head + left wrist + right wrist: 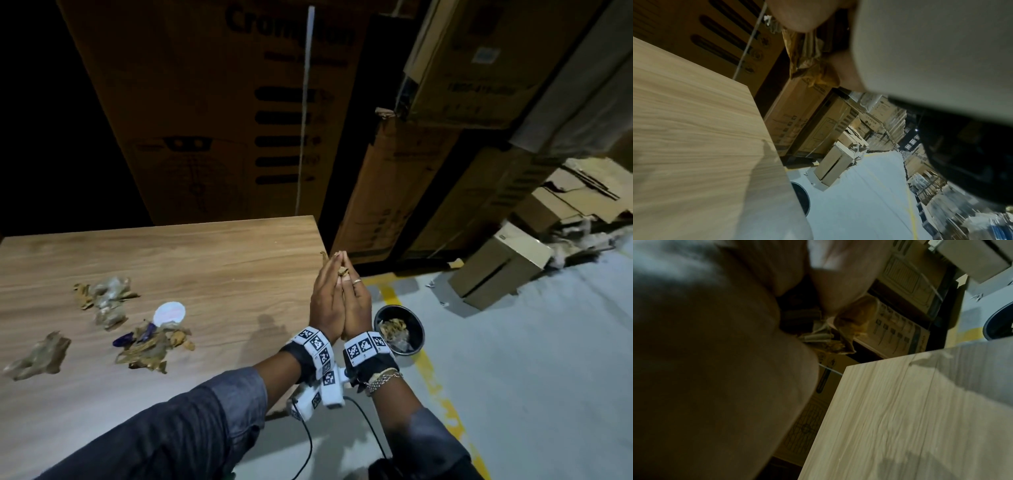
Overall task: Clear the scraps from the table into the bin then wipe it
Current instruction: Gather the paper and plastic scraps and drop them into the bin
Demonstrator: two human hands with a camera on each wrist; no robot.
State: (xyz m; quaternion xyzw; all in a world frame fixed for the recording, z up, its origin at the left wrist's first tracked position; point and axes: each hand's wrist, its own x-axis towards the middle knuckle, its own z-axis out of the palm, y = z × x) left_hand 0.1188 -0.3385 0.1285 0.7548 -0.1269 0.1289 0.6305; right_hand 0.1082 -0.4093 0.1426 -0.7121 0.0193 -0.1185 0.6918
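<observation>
My left hand [327, 294] and right hand [358, 298] are pressed palm to palm, fingers straight, with brown dry scraps [342, 271] squeezed between them. They hover over the right edge of the wooden table [205, 260]. The same held scraps [805, 53] show in the left wrist view, and as crumpled scraps [828, 335] in the right wrist view. A black round bin [419, 329] stands on the floor just right of my wrists, with scraps inside. More scrap piles [102, 301] [154, 346] [39, 353] lie on the table's left part.
A white round lid [169, 312] and a blue wrapper [124, 340] lie among the scraps. Tall cardboard boxes [205, 120] stand behind the table. Smaller boxes [496, 267] sit on the grey floor at the right, beside a yellow floor line [431, 373].
</observation>
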